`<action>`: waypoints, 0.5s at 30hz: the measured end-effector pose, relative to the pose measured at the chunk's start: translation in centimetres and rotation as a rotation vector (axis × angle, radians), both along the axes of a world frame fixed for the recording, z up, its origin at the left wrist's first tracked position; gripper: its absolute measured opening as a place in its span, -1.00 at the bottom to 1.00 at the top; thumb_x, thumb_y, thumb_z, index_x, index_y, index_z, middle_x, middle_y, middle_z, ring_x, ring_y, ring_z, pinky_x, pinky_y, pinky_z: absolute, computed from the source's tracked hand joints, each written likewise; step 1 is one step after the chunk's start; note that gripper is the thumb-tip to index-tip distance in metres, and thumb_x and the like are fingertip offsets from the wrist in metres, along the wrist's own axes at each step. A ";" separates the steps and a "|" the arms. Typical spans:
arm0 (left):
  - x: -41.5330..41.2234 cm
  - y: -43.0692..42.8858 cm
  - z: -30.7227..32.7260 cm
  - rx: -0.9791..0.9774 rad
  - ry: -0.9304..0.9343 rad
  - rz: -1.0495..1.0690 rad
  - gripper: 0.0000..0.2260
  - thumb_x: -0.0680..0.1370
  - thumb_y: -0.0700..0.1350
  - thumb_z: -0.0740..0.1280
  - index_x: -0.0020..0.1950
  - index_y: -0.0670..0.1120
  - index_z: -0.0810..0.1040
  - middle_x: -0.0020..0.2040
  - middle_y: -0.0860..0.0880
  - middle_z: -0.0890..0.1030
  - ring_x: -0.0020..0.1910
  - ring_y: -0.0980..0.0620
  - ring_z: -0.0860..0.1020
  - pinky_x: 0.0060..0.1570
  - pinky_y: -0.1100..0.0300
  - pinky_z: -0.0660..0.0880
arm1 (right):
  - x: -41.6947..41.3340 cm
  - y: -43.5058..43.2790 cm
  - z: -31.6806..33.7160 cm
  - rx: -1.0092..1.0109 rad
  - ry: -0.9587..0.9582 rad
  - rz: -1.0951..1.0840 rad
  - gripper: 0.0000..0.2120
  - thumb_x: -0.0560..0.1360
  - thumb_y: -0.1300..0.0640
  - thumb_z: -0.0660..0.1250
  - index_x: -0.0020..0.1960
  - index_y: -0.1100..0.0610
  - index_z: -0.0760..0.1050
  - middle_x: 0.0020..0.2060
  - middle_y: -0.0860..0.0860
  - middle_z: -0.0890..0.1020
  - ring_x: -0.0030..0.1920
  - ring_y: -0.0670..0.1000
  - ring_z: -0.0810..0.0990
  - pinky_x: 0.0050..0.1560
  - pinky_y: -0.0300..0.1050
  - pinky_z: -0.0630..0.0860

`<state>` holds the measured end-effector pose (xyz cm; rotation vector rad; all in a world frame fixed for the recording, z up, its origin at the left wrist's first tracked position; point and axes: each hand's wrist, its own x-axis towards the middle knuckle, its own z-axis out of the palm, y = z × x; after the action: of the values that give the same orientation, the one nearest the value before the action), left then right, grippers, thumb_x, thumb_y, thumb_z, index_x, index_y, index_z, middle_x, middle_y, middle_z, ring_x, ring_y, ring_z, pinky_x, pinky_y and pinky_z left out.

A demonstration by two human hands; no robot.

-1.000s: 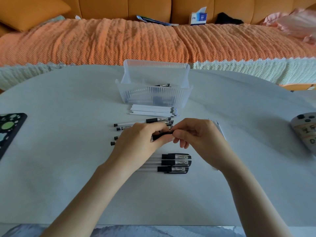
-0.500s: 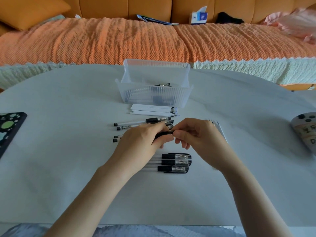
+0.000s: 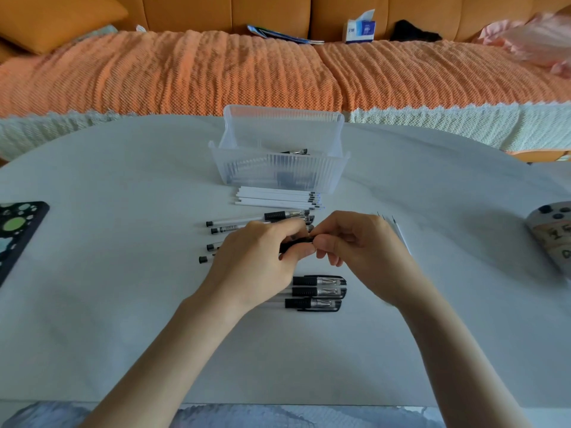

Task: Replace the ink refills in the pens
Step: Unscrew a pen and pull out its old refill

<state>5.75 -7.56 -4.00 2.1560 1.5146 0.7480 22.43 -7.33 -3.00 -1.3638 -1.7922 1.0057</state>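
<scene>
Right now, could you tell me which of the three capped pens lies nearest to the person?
The bottommost capped pen: it lies below the other two capped pens, farthest from the clear bin, and sits shifted slightly left of them.

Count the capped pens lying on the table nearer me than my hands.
3. Side by side, caps to the right: farthest pen, middle pen, nearest pen. The left hand partly covers their barrels, so another could be hidden.

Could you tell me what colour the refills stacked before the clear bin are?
Slim plastic refills: white, in the head view.
</scene>
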 end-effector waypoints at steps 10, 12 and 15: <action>-0.7 0.2 -0.1 0.028 0.006 -0.023 -0.82 0.48 0.17 0.29 -0.13 0.09 0.51 -0.47 0.16 0.42 -0.43 0.20 0.38 -0.40 0.25 0.23 | 0.1 0.1 0.2 -0.022 0.083 -0.016 -0.87 0.47 0.33 0.33 -0.19 0.16 0.58 -0.41 -0.01 0.62 -0.45 -0.13 0.51 -0.33 -0.32 0.48; -0.8 0.2 -0.3 0.001 0.015 -0.045 -0.73 0.45 0.26 0.23 -0.10 0.09 0.51 -0.47 0.17 0.42 -0.42 0.20 0.39 -0.40 0.27 0.24 | 0.1 0.0 0.1 -0.029 0.057 -0.009 -0.88 0.47 0.32 0.33 -0.19 0.15 0.58 -0.42 -0.05 0.62 -0.44 -0.13 0.52 -0.32 -0.31 0.49; -1.4 0.3 -0.2 -0.052 0.097 -0.057 -0.69 0.43 0.27 0.25 0.00 0.09 0.50 -0.47 0.13 0.41 -0.47 0.20 0.40 -0.42 0.34 0.24 | 0.4 0.1 -0.3 -0.029 -0.009 -0.040 -0.86 0.47 0.27 0.34 -0.19 0.07 0.57 -0.38 -0.09 0.64 -0.41 -0.15 0.54 -0.30 -0.28 0.51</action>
<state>4.38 -7.24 -4.24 2.2152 1.4963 0.5864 22.79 -7.23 -3.30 -1.4186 -1.7566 1.0087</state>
